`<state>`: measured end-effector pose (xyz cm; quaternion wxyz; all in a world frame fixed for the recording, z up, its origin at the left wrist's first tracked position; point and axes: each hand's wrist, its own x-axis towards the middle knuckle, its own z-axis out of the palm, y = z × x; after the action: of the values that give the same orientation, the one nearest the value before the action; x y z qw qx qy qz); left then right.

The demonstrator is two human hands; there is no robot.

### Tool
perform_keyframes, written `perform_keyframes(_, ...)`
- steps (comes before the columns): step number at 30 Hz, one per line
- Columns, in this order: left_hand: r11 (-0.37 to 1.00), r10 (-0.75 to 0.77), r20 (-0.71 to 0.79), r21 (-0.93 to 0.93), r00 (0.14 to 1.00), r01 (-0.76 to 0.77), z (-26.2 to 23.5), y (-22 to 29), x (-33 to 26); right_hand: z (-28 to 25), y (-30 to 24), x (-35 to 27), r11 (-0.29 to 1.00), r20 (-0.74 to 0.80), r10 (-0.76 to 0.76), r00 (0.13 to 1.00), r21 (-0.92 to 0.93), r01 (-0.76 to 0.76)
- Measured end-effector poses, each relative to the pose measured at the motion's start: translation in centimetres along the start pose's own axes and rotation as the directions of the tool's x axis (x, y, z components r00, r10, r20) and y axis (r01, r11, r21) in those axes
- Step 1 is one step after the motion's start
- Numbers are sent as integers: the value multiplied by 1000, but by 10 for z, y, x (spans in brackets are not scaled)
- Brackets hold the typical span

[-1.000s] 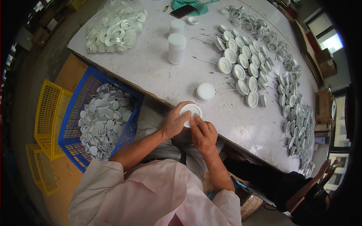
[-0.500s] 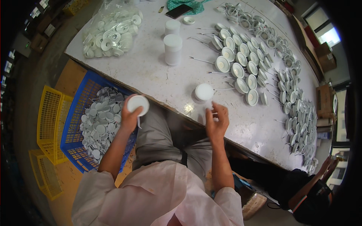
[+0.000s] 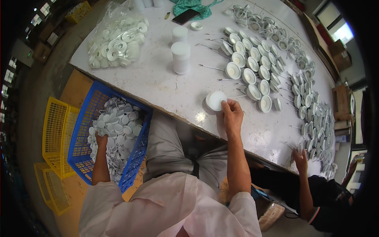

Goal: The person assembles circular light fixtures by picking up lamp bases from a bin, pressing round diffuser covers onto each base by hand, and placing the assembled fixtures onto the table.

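Note:
My left hand [image 3: 101, 140] reaches down into a blue plastic basket [image 3: 79, 136] filled with round white lamp pieces [image 3: 120, 125] with short wires. Its fingers are largely hidden among them, so what it grasps does not show. On the table near its front edge, my right hand [image 3: 233, 114] pinches the rim of a white round disc [image 3: 217, 100] between thumb and fingers. This disc lies on top of a short stack of similar discs. To the right of the stack stand rows of white round downlights [image 3: 249, 76], several trailing white wires.
Two white disc stacks, a tall one [image 3: 181, 59] and another behind it, stand farther back. A clear bag of white rings [image 3: 118, 45] lies at left. A phone [image 3: 185, 16] rests by green cloth [image 3: 199, 8]. Yellow baskets [image 3: 59, 134] flank the blue one; a co-worker's hand [image 3: 301, 161] is at right.
My left hand has gone from holding a white round piece over the basket's edge down into the basket. My right hand has come up and closed on the stack's top disc.

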<state>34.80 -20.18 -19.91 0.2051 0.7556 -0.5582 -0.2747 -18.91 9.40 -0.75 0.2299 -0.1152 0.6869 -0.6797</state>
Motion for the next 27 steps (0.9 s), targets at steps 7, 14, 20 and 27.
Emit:
perform_keyframes(7,896,381,301,-352,874,-270,74,46,-96,-6,6,-1,992,-41,20,999,129,-15)
perform_keyframes(14,547,834,379,-661,401,-513,58,241,-266,-5,10,1,967,-17,70,997,246,-63)
perform_keyframes(20,45,997,-36,-495,72,-868,75,347,-320,-19,1,-7,858,1,177,984,489,-154)
perform_keyframes(27,22,999,33,-736,-3,-677,101,364,-366,-77,-3,-35,735,-98,220,971,671,-99)
